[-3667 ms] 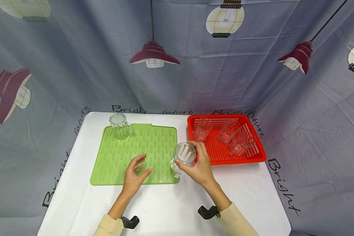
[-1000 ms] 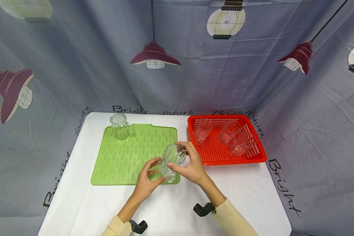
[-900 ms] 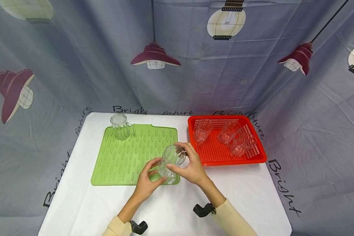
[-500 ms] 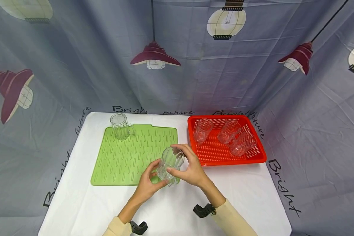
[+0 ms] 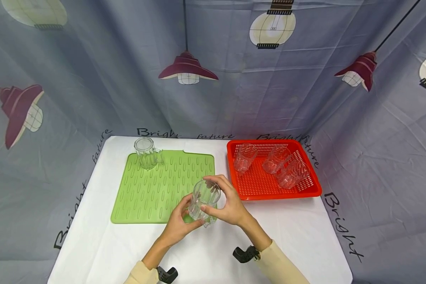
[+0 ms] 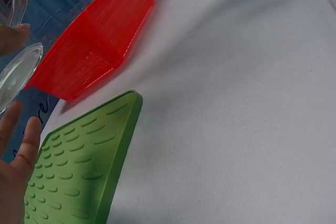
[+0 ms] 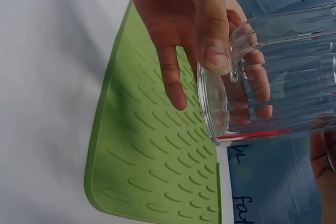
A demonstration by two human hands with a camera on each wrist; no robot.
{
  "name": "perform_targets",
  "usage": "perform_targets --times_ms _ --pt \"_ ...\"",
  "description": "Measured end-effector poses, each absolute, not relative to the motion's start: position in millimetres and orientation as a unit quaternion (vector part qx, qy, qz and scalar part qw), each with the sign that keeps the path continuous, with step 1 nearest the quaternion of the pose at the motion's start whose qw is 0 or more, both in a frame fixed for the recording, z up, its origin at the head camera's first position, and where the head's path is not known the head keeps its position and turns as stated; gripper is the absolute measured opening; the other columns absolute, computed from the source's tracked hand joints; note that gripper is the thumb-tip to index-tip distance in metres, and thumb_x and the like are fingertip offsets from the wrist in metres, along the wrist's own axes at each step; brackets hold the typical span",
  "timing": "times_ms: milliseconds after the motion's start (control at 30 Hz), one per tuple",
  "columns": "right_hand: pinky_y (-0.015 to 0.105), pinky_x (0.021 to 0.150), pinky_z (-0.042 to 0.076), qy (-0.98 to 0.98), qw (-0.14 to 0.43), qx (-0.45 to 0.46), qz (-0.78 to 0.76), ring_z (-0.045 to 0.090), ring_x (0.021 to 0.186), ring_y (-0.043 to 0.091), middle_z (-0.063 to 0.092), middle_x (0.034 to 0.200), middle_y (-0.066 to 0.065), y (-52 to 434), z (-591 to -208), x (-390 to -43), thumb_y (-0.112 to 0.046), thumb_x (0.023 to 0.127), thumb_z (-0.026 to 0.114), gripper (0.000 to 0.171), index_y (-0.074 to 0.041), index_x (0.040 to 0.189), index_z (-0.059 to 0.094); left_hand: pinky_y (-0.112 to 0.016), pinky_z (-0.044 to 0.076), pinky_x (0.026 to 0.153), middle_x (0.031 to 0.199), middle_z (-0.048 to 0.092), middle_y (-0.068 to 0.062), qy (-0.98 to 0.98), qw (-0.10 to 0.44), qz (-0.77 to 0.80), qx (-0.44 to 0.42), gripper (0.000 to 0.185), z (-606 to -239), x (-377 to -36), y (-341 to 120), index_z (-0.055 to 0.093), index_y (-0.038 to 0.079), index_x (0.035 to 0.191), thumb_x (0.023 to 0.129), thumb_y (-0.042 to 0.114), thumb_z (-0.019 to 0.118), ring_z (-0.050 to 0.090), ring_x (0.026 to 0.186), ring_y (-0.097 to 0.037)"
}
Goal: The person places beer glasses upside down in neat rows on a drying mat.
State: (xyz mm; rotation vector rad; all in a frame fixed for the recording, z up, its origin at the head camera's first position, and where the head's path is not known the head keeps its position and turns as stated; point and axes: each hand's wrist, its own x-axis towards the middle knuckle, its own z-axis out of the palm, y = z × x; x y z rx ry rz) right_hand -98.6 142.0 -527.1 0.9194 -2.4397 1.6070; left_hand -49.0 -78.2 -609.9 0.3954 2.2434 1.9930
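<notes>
Both hands — left hand [image 5: 179,225] and right hand [image 5: 227,205] — wrap the ribbed glass mug [image 5: 203,199] above the green mat [image 5: 152,185]; it seems mid-transfer; setting down needs steady lowering

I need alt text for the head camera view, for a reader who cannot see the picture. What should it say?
Two hands, left hand and right hand, hold a clear ribbed glass mug above the near right corner of a green drying mat on a white table. A second mug stands at the mat's far left corner; a red basket holds three more glasses.
</notes>
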Motion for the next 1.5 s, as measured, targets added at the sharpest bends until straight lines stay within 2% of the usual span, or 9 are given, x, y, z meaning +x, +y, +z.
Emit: perform_targets --times_ms 100,333,567,800,1000,1133,1233,1367,1500 --pt "0.04 0.102 0.059 -0.792 0.037 0.304 0.528 0.063 0.123 0.025 0.064 0.136 0.007 143.5 -528.1 -98.6 -0.025 0.083 0.091 0.078 -0.017 0.152 0.057 -0.041 0.051 0.116 0.158 0.058 -0.007 0.743 0.062 0.655 0.124 0.084 -609.5 -49.0 -77.6 0.046 0.026 0.16 0.089 0.019 0.09 0.055 0.14 -0.007" --pt "0.039 0.101 0.058 -0.79 0.033 0.305 0.531 0.062 0.122 0.026 0.064 0.137 0.014 145.9 -528.4 -98.1 -0.025 0.084 0.089 0.076 -0.016 0.153 0.056 -0.061 0.044 0.121 0.158 0.057 -0.007 0.743 0.07 0.656 0.116 0.085 -609.8 -48.0 -76.1 0.045 0.024 0.16 0.088 0.02 0.091 0.055 0.146 -0.025" --pt "0.034 0.094 0.059 -0.778 0.038 0.314 0.543 0.062 0.121 0.027 0.063 0.135 0.018 145.2 -527.8 -98.8 -0.019 0.086 0.086 0.075 -0.009 0.153 0.053 -0.062 0.045 0.121 0.157 0.06 -0.006 0.742 0.063 0.659 0.103 0.085 -607.4 -47.3 -75.8 0.048 0.025 0.158 0.085 0.018 0.093 0.059 0.144 -0.028" --pt "0.032 0.097 0.059 -0.777 0.03 0.302 0.551 0.062 0.123 0.029 0.061 0.141 0.012 147.0 -529.6 -98.1 -0.018 0.088 0.082 0.075 -0.014 0.156 0.05 -0.064 0.043 0.122 0.158 0.059 -0.006 0.734 0.064 0.669 0.097 0.086 -606.2 -46.7 -75.0 0.048 0.026 0.157 0.085 0.019 0.093 0.06 0.144 -0.032" --pt "0.033 0.099 0.059 -0.776 0.027 0.298 0.556 0.062 0.125 0.032 0.059 0.144 0.014 148.7 -531.1 -98.8 -0.016 0.089 0.081 0.075 -0.014 0.157 0.048 -0.069 0.041 0.124 0.159 0.057 -0.009 0.738 0.058 0.666 0.091 0.085 -606.8 -46.1 -75.5 0.049 0.023 0.157 0.084 0.019 0.093 0.058 0.146 -0.036" --pt "0.035 0.099 0.06 -0.771 0.029 0.294 0.564 0.061 0.125 0.039 0.058 0.147 0.015 149.5 -534.2 -100.2 -0.012 0.089 0.081 0.076 -0.009 0.157 0.048 -0.066 0.045 0.121 0.159 0.055 -0.012 0.739 0.052 0.664 0.1 0.086 -606.9 -46.3 -78.5 0.049 0.023 0.158 0.084 0.017 0.093 0.059 0.143 -0.037" --pt "0.037 0.1 0.06 -0.769 0.034 0.287 0.571 0.06 0.125 0.043 0.058 0.149 0.014 149.8 -535.9 -101.0 -0.012 0.09 0.081 0.075 -0.01 0.157 0.048 -0.061 0.051 0.117 0.16 0.053 -0.014 0.734 0.049 0.668 0.112 0.086 -607.0 -47.3 -81.9 0.048 0.023 0.158 0.085 0.014 0.092 0.06 0.142 -0.039" --pt "0.043 0.107 0.057 -0.775 0.047 0.27 0.569 0.061 0.125 0.039 0.057 0.15 0.011 149.4 -535.9 -101.1 -0.012 0.092 0.079 0.07 -0.013 0.156 0.05 -0.05 0.057 0.111 0.159 0.053 -0.014 0.729 0.04 0.672 0.127 0.083 -604.5 -48.6 -86.4 0.05 0.021 0.158 0.086 0.012 0.091 0.058 0.143 -0.041" --pt "0.039 0.112 0.052 -0.771 0.069 0.258 0.578 0.059 0.127 0.036 0.058 0.147 0.012 150.9 -537.1 -102.8 -0.007 0.095 0.075 0.062 -0.009 0.153 0.053 -0.036 0.062 0.107 0.156 0.054 -0.016 0.723 0.026 0.676 0.142 0.08 -599.9 -50.1 -89.1 0.052 0.017 0.156 0.086 0.009 0.091 0.059 0.141 -0.041"
